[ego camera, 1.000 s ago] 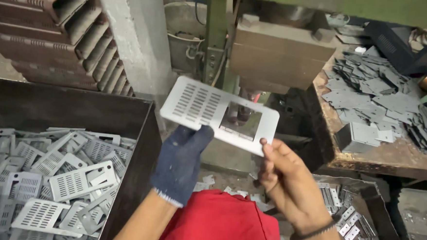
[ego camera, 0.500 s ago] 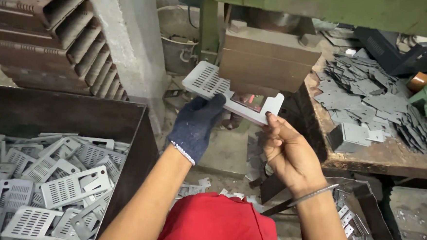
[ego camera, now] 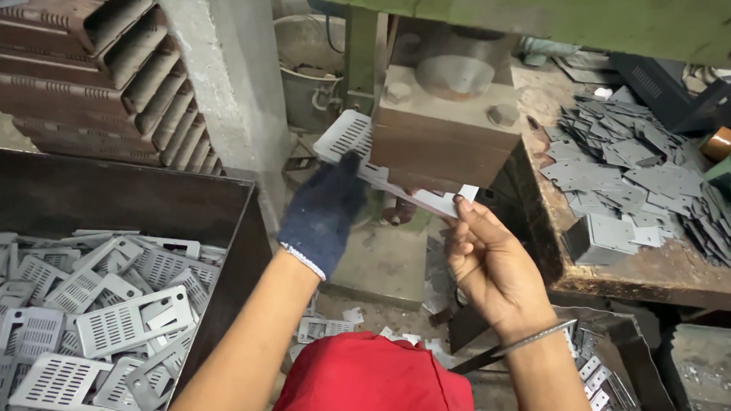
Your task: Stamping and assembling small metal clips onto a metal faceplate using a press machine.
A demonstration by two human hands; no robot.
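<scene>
Metal plate (ego camera: pixel 346 138) held between both hands (ego camera: pixel 323 212).

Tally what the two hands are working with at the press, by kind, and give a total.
Dark blue knitted glove on the left hand: 1
Bare right hand: 1
Grey slotted sheet-metal plate held by both hands: 1
Brown rectangular steel press block above the plate: 1
Total: 4

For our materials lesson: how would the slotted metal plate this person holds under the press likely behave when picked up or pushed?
The plate probably stays stiff: it juts out flat, unsagging, between the gloved left hand and bare right hand. It looks thin and full of slots, so likely light. Being flat, it should slide, not roll; its cut edges may be sharp.
</scene>
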